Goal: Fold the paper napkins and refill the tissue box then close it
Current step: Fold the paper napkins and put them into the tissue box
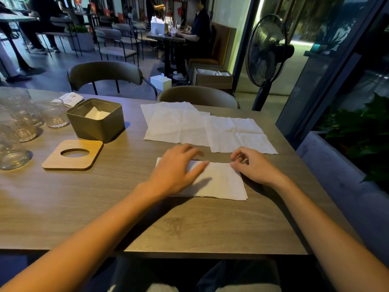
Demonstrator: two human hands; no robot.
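Left hand (pixel 176 168) flat, right hand (pixel 251 165) loosely curled.

Café — rows of tables (pixel 166 36) and chairs (pixel 105 74), seated customer (pixel 200 28), stacked glasses (pixel 19 114), standing fan (pixel 266 51)

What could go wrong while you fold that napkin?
1. The standing fan is close to the unfolded napkins lying loose on the table; if it is blowing, they might slide or fly off.
2. The right hand pinches the folded napkin at its corner while the left hand presses it flat; a hard tug could tear the thin paper.
3. Glasses stand right beside the open tissue box, so a careless reach to refill it might knock one.
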